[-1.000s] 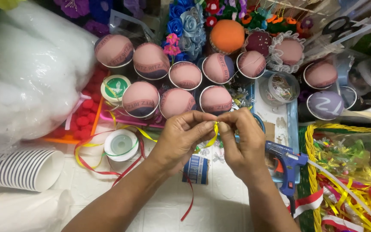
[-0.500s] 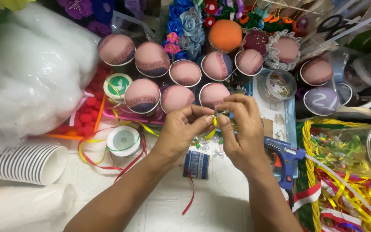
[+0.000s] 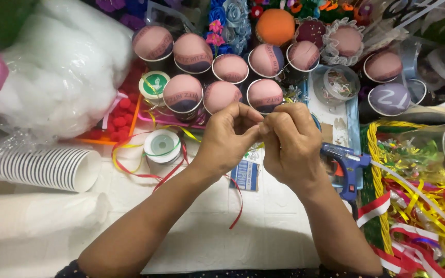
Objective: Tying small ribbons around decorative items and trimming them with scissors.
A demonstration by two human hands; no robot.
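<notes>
On a cluttered craft table (image 3: 263,226), the left hand (image 3: 227,136) and right hand (image 3: 292,141) have drawn together (earlier apart), now pinching a barely visible yellow ribbon (image 3: 257,146) just below the pink-topped cups (image 3: 222,95).

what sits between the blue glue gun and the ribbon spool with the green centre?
In the head view, the left hand and right hand, fingertips pinched together, sit between the ribbon spool and glue gun. A small blue card lies below them.

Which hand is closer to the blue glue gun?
The right hand. It is just left of the blue glue gun, nearly touching its nozzle end. The left hand is farther away, on the other side of the right hand.
</notes>
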